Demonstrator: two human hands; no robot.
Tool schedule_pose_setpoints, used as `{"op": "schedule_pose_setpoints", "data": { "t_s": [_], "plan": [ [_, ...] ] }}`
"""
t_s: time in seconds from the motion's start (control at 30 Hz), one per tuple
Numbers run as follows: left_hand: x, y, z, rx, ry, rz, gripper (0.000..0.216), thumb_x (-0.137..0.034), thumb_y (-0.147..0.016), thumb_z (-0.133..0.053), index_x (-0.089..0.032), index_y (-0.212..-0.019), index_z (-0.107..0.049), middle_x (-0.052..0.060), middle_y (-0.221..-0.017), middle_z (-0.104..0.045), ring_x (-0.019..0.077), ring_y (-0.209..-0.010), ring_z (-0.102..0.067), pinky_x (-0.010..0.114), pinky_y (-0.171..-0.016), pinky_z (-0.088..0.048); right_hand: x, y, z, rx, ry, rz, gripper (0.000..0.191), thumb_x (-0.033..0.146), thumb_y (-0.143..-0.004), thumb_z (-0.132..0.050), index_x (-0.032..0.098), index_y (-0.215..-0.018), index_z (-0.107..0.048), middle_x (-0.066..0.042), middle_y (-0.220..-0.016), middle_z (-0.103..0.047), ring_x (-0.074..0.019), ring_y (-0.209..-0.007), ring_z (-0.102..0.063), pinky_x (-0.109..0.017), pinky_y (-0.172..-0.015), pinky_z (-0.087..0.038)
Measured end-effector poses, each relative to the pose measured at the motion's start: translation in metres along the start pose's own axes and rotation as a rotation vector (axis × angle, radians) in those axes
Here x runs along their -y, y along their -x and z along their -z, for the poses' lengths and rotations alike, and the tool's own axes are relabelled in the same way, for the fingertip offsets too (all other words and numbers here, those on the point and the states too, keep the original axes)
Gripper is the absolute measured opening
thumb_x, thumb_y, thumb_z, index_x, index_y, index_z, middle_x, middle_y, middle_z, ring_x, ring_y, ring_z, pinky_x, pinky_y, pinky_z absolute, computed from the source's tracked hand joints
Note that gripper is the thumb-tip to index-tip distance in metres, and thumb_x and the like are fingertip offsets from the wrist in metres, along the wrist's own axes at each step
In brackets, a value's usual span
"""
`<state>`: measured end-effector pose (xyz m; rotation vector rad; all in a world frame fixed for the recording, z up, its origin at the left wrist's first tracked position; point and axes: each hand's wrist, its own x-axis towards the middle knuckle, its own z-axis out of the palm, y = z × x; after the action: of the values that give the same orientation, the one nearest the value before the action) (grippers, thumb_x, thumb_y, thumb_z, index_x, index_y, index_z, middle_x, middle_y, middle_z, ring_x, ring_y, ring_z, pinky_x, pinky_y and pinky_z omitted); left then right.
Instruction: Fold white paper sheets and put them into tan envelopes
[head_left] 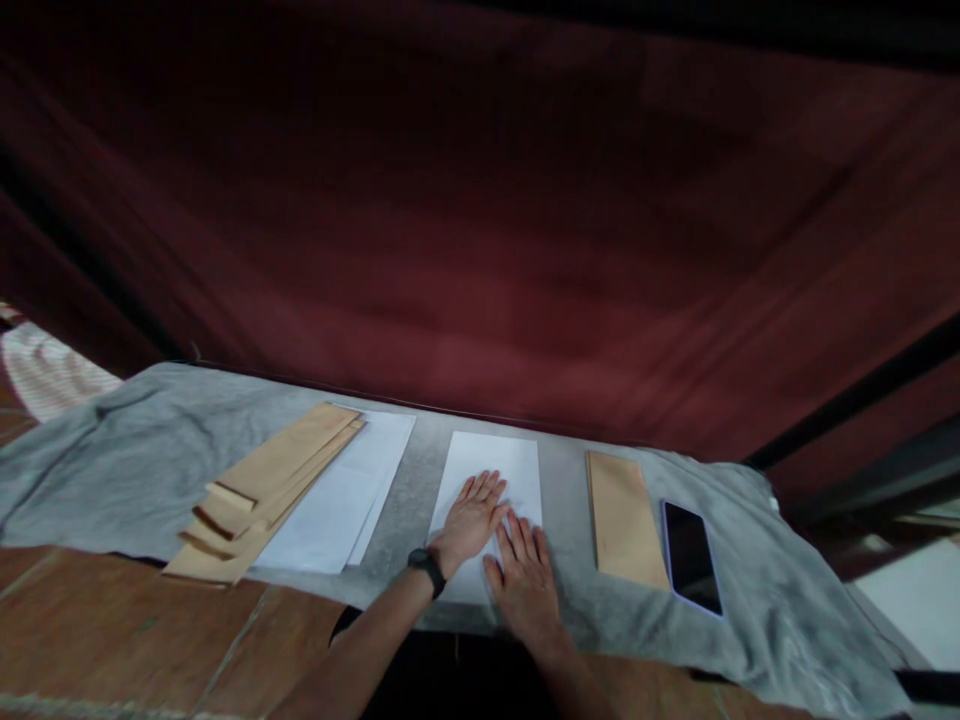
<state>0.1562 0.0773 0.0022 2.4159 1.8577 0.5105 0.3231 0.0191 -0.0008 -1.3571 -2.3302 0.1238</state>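
Observation:
A white sheet of paper lies on a grey cloth in front of me. My left hand, with a black watch on its wrist, rests flat on the sheet with the fingers stretched out. My right hand lies flat beside it on the sheet's near right part, fingers spread. Neither hand holds anything.
A fanned stack of brown envelopes lies at the left, partly over a pile of white sheets. One brown envelope and a dark phone lie at the right. A dark red curtain hangs behind.

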Motion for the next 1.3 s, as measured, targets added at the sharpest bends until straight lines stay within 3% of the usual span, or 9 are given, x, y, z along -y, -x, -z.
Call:
{"op": "schedule_pose_setpoints", "data": {
  "t_s": [0.17, 0.33, 0.47, 0.63, 0.83, 1.0, 1.17, 1.3],
  "plan": [
    [0.019, -0.047, -0.002, 0.006, -0.037, 0.039, 0.05, -0.041, -0.104, -0.036, -0.023, -0.148, -0.05, 0.009, -0.157, -0.045, 0.0269, -0.148, -0.038, 0.05, -0.122, -0.029, 0.002, -0.002, 0.004, 0.002, -0.013, -0.004, 0.052, 0.042, -0.1, -0.05, 0.023, -0.148, -0.051, -0.009, -0.155, -0.047, -0.0312, -0.144, -0.044, -0.053, -0.119, -0.031],
    [0.038, -0.068, -0.002, -0.024, -0.073, 0.122, 0.054, -0.045, -0.103, -0.036, -0.021, -0.15, -0.047, 0.01, -0.157, -0.045, 0.0281, -0.149, -0.036, 0.05, -0.122, -0.027, 0.004, -0.002, 0.008, -0.01, -0.019, -0.002, 0.052, 0.043, -0.1, -0.05, 0.024, -0.149, -0.05, -0.009, -0.156, -0.046, -0.0309, -0.144, -0.043, -0.053, -0.119, -0.03],
    [0.042, -0.064, -0.004, -0.037, -0.089, 0.206, 0.058, -0.043, -0.103, -0.032, -0.012, -0.151, -0.044, 0.014, -0.158, -0.043, 0.0287, -0.15, -0.034, 0.048, -0.122, -0.027, 0.004, 0.001, 0.007, 0.002, -0.028, -0.001, 0.052, 0.042, -0.101, -0.051, 0.024, -0.149, -0.049, -0.009, -0.156, -0.046, -0.031, -0.145, -0.041, -0.053, -0.12, -0.03],
    [0.045, -0.045, -0.002, -0.031, -0.152, 0.188, 0.058, -0.042, -0.105, -0.026, -0.014, -0.152, -0.044, 0.012, -0.159, -0.041, 0.0262, -0.15, -0.033, 0.045, -0.123, -0.027, -0.004, -0.01, 0.0, -0.033, -0.073, -0.036, 0.046, 0.029, -0.103, -0.045, 0.027, -0.148, -0.05, -0.008, -0.153, -0.051, -0.0268, -0.143, -0.045, -0.052, -0.117, -0.036],
    [0.045, -0.042, 0.002, -0.009, -0.208, 0.193, 0.057, -0.041, -0.106, -0.023, -0.015, -0.153, -0.043, 0.011, -0.16, -0.039, 0.0255, -0.151, -0.031, 0.045, -0.124, -0.024, -0.017, -0.082, -0.02, 0.045, -0.055, 0.0, 0.048, 0.033, -0.106, -0.037, 0.02, -0.15, -0.048, -0.01, -0.159, -0.042, -0.0258, -0.147, -0.038, -0.048, -0.121, -0.031],
    [0.046, -0.043, -0.001, -0.032, -0.198, 0.198, 0.056, -0.042, -0.105, -0.029, -0.019, -0.153, -0.042, 0.009, -0.16, -0.039, 0.0253, -0.151, -0.031, 0.045, -0.124, -0.025, -0.032, -0.124, -0.041, 0.081, 0.072, -0.083, 0.049, 0.035, -0.106, -0.036, 0.017, -0.15, -0.048, -0.011, -0.16, -0.038, -0.0282, -0.147, -0.037, -0.05, -0.122, -0.026],
    [0.048, -0.042, -0.003, -0.045, -0.179, 0.198, 0.058, -0.044, -0.104, -0.03, -0.017, -0.154, -0.041, 0.01, -0.16, -0.039, 0.0257, -0.152, -0.03, 0.046, -0.124, -0.025, -0.056, -0.133, -0.047, 0.001, 0.156, -0.187, 0.055, 0.038, -0.106, -0.034, 0.01, -0.153, -0.042, -0.017, -0.159, -0.038, -0.0286, -0.147, -0.038, -0.048, -0.121, -0.024],
    [0.046, -0.042, -0.003, -0.049, -0.165, 0.202, 0.059, -0.044, -0.104, -0.03, -0.013, -0.153, -0.042, 0.013, -0.16, -0.038, 0.0261, -0.151, -0.031, 0.046, -0.125, -0.024, -0.054, -0.126, -0.042, -0.016, 0.157, -0.24, 0.057, 0.036, -0.105, -0.032, 0.005, -0.152, -0.041, -0.02, -0.157, -0.041, -0.0302, -0.145, -0.04, -0.05, -0.12, -0.024]
  ]
}}
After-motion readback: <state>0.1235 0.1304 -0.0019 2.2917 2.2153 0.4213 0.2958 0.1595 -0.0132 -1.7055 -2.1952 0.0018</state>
